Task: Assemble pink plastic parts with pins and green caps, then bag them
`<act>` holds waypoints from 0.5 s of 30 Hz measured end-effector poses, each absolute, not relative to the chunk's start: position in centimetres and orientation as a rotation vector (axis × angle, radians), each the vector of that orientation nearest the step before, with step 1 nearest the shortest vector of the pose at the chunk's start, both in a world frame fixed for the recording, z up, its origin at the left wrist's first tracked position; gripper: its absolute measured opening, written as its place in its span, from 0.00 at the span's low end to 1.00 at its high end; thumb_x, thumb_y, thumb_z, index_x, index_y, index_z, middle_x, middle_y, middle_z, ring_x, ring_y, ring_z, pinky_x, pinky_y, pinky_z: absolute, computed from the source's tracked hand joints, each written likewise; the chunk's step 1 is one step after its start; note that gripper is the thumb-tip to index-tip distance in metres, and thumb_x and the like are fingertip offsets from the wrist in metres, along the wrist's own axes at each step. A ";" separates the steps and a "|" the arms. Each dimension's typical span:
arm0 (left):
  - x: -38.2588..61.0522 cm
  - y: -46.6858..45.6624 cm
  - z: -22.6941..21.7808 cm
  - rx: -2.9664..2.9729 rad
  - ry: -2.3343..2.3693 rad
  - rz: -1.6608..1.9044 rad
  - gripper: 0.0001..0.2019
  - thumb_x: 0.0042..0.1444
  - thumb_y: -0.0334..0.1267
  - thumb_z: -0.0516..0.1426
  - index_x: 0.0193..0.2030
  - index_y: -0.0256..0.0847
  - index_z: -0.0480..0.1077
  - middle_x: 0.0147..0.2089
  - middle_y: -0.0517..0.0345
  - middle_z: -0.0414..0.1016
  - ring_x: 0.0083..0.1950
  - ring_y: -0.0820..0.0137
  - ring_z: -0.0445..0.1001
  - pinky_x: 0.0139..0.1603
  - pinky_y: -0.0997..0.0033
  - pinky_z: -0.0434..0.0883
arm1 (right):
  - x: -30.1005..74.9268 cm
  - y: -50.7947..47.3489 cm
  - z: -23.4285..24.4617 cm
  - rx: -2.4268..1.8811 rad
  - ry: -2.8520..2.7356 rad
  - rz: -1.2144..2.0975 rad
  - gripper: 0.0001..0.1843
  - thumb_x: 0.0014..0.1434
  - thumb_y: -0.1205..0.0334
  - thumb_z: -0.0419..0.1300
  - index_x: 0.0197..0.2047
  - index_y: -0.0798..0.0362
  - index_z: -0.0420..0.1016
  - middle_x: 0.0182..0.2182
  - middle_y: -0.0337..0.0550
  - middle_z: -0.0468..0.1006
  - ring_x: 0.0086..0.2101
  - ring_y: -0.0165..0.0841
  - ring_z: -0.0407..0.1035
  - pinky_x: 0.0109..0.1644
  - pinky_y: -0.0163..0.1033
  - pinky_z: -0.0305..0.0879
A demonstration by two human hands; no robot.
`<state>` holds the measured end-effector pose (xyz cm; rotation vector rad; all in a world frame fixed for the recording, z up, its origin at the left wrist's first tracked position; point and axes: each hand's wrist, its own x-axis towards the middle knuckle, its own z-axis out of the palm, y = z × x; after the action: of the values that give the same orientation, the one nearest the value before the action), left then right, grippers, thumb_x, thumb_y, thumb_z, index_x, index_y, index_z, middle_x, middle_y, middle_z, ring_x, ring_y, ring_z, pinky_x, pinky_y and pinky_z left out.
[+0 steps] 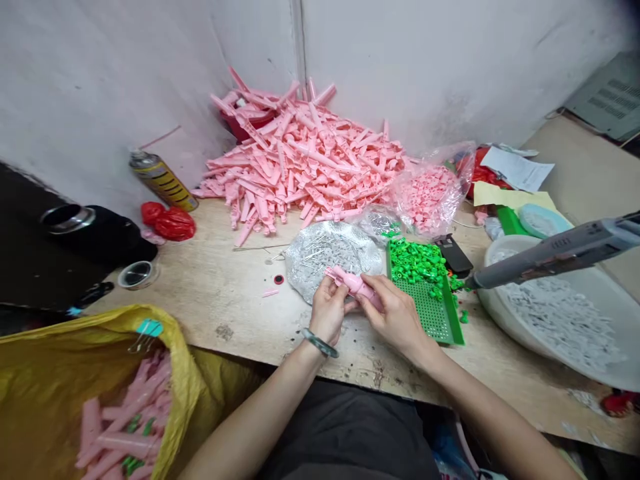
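Left hand point(327, 310) and right hand point(395, 320) pinch a small pink plastic piece point(354, 284) over the wooden worktop point(200, 293). A big pile of pink pieces point(300, 160) sits behind them. The small piece is held between a crinkly foil sheet point(330, 257) and a green tray point(430, 320).

Logging the bench from here: scuffed wooden workbench point(215, 300), marked and stained. Upper middle, a large heap of pink plastic parts point(300, 160). Upper left, an aerosol can point(161, 180) leaning just beside a red plastic bag point(169, 223). Centre, crumpled foil point(313, 257) under small metal pins. To its right, a green perforated tray point(430, 320). Far right, a white plastic basin point(495, 327) of pale pieces.
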<state>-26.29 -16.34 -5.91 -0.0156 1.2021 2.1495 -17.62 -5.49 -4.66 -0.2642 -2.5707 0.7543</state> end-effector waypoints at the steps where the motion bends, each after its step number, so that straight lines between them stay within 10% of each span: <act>1: -26.2 -16.3 -5.9 -0.023 1.210 2.150 0.21 0.47 0.35 0.64 0.49 0.39 0.67 0.41 0.55 0.73 0.40 0.70 0.73 0.39 0.67 0.76 | -17.5 -5.6 -4.8 -0.260 -2.546 0.739 0.21 0.64 0.62 0.55 0.60 0.54 0.69 0.49 0.49 0.75 0.45 0.38 0.72 0.48 0.43 0.70; 15: -25.4 -16.7 -5.5 -0.045 1.089 2.175 0.10 0.53 0.35 0.56 0.43 0.38 0.68 0.43 0.54 0.72 0.41 0.69 0.72 0.37 0.71 0.73 | -17.2 -6.8 -4.9 -0.255 -2.503 0.720 0.20 0.64 0.64 0.56 0.59 0.49 0.72 0.42 0.43 0.76 0.37 0.31 0.73 0.39 0.36 0.70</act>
<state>-25.43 -16.66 -5.51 -0.0454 1.0889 2.1753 -17.16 -6.78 -4.92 -0.2551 -2.5033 0.7202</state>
